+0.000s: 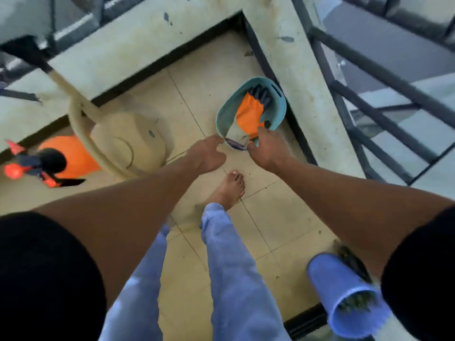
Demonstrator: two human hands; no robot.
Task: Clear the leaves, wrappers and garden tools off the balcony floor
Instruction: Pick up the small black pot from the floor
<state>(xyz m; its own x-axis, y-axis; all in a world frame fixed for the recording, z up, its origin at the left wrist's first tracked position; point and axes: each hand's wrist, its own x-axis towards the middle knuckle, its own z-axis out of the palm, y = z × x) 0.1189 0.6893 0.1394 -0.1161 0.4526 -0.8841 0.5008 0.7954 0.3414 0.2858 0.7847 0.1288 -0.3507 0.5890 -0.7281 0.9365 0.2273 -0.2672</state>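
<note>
Teal basket [251, 108] with an orange glove [248, 114] lies just ahead of both hands, its long axis running away from them. Right hand [268, 151] pinches the near rim; left hand [209, 153], loosely curled, holds nothing and reaches beside it.

Both arms reach down; left hand [208, 153] and right hand [267, 150] curled.

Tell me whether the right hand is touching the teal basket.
Touching. The head view shows the right hand with its fingers curled over the near rim of the teal basket, no gap between them.
</note>
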